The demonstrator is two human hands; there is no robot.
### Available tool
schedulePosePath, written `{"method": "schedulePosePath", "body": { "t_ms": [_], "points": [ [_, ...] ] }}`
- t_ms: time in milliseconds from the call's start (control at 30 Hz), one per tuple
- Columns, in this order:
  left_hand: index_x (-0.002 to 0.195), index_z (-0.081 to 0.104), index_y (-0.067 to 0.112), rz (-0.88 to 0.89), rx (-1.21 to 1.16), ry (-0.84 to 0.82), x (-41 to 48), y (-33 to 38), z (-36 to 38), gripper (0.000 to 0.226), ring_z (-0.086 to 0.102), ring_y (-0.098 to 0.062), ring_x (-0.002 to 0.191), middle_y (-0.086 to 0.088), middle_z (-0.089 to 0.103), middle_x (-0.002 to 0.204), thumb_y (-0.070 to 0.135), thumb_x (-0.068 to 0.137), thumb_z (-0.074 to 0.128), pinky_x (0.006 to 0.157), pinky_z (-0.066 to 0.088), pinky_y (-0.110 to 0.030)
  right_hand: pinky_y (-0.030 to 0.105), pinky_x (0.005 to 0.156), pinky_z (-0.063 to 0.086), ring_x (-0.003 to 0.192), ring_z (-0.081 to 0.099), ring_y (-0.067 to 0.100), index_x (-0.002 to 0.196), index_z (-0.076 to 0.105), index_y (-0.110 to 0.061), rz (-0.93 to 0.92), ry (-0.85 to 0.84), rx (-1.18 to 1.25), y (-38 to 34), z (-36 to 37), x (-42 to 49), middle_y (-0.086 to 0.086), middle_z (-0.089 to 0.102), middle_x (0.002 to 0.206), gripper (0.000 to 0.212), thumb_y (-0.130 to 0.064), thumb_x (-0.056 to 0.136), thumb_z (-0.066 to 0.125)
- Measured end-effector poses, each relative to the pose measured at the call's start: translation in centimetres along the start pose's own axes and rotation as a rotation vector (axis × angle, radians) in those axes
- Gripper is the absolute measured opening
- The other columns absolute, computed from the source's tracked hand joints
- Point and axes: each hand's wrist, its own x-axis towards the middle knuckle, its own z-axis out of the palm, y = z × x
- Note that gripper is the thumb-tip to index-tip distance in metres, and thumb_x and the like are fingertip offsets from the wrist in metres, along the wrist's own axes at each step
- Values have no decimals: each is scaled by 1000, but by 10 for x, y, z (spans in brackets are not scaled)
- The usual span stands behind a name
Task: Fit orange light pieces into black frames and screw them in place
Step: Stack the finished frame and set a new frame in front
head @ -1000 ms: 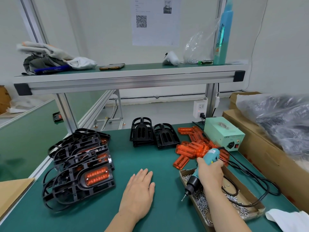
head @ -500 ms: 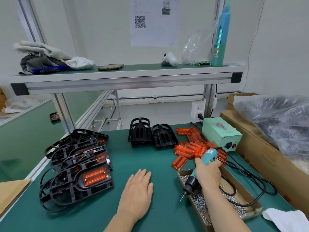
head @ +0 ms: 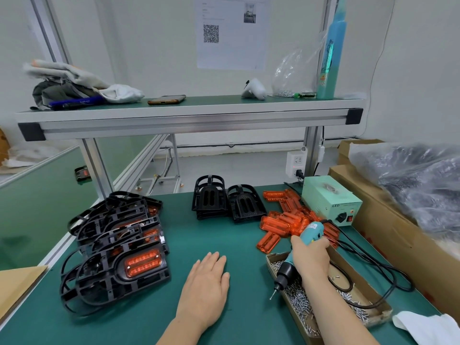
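Note:
My left hand (head: 205, 287) lies flat, palm down, on the green mat near the front middle. My right hand (head: 311, 256) grips a teal electric screwdriver (head: 290, 266), its bit pointing down-left over a cardboard tray of screws (head: 373, 298). A loose heap of orange light pieces (head: 281, 225) lies just beyond that hand. Two stacks of empty black frames (head: 225, 202) stand at the back middle. On the left, a pile of black frames with orange lights fitted (head: 117, 247) rests on the mat.
A green power box (head: 328, 199) sits at the back right, its black cable looping over the screw tray. A cardboard box with a plastic bag (head: 418, 188) borders the right edge. An overhead shelf (head: 189, 115) spans the bench. White cloth (head: 428, 328) lies at the front right.
Hardly anything has moved on the bench; the camera has shifted slightly. Both hands stay where they were.

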Motion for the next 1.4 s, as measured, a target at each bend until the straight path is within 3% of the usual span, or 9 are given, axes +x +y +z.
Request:
{"method": "schedulePosePath", "body": {
  "t_ms": [400,567,733,933,1167,1300,1400],
  "points": [
    [156,22,29,-1,-2,-5,-1,0,0,53,6,-6,151,11,16,164,44,105,20,122,-4,-26,34,66,39,73,52,27,139,31,0,-12,4,5,1,-1,-2,17,53,103,65,-32,94,65],
    [156,22,29,0,-3,-8,-1,0,-1,53,6,-6,151,11,16,164,44,105,19,123,-3,-27,30,53,34,65,47,17,138,32,-1,-18,9,12,1,-1,-3,16,54,102,64,-33,94,65],
    [156,22,29,-1,1,-11,-1,1,-2,53,5,-6,151,11,16,164,44,105,19,123,-2,-27,32,57,37,68,50,21,139,31,-1,-15,6,22,-1,-2,-5,16,54,102,65,-33,94,65],
    [156,22,29,1,-2,-17,-3,0,-2,53,5,-6,151,11,15,164,44,106,19,123,-3,-27,25,51,33,65,47,15,142,30,-2,-16,-2,34,-1,-3,-6,15,53,105,67,-33,95,65],
    [156,22,30,8,-5,-10,0,0,-1,53,4,-5,151,12,15,164,45,105,20,123,-2,-27,28,52,34,68,50,17,142,30,-3,2,-12,50,-2,-3,-5,16,54,106,64,-33,96,63],
    [155,25,28,6,-26,-13,1,0,1,52,8,-6,151,10,18,163,43,105,23,123,-1,-27,31,55,36,71,52,18,142,30,-4,1,-17,38,-1,-4,-5,17,56,106,64,-32,94,63],
    [147,41,22,7,-72,11,9,1,-1,46,25,-12,145,7,35,154,34,104,35,123,5,-29,31,57,37,73,53,21,141,30,-4,-2,-21,20,0,-4,-5,17,56,106,64,-33,94,63]
  ]
}}
